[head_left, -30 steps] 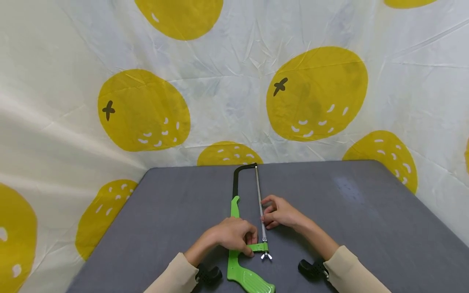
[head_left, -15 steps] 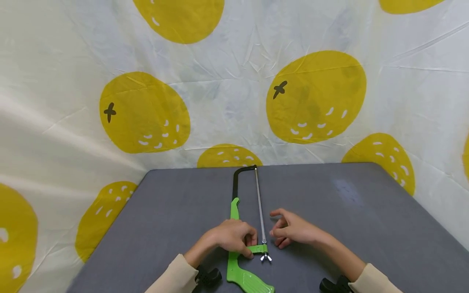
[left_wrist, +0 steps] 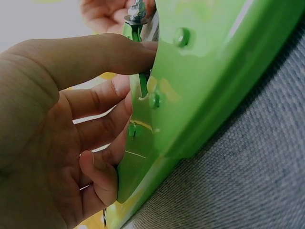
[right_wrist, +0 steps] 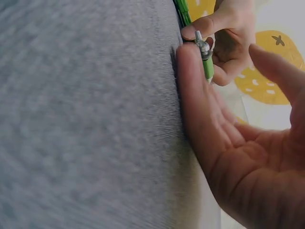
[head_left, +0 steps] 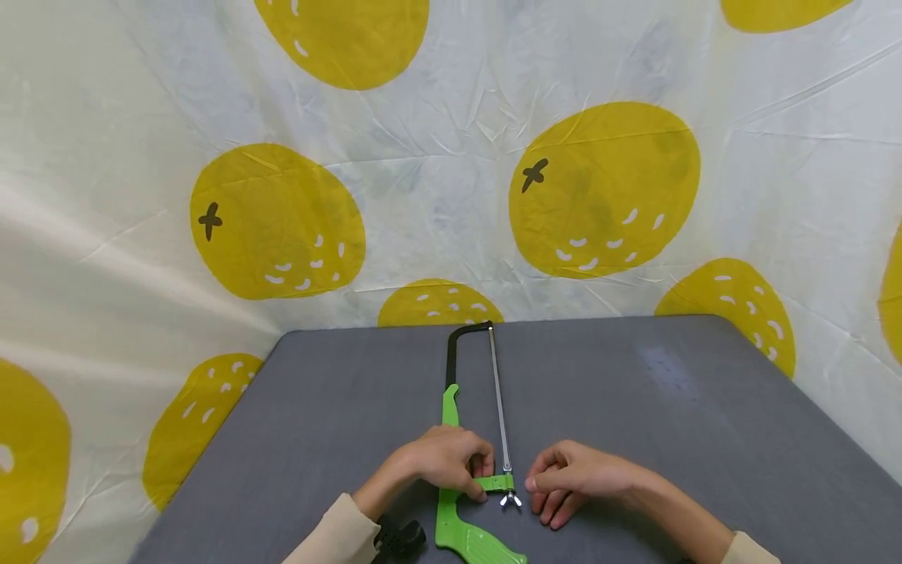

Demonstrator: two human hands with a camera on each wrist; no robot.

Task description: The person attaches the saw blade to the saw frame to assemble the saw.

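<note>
A hacksaw [head_left: 451, 407] with a green handle and black bowed frame lies on the grey table, pointing away from me. Its thin silver blade [head_left: 499, 399] runs along the right side to a green bracket with a wing nut [head_left: 510, 500] at the near end. My left hand [head_left: 442, 457] holds the green part at the bracket, thumb against it and fingers around its edge, as the left wrist view also shows. My right hand [head_left: 588, 473] hovers just right of the wing nut, holding nothing; in the right wrist view its fingers [right_wrist: 193, 81] reach low over the table toward the nut [right_wrist: 204, 49].
The grey table [head_left: 338, 407] reaches back to a white cloth [head_left: 437, 204] printed with yellow fruit shapes, which hangs behind and at both sides. A black wrist strap [head_left: 400, 540] sits under the left forearm.
My right hand has left the blade's side and moved toward me, down to beside the wing nut. My left hand and the hacksaw have stayed in place.
</note>
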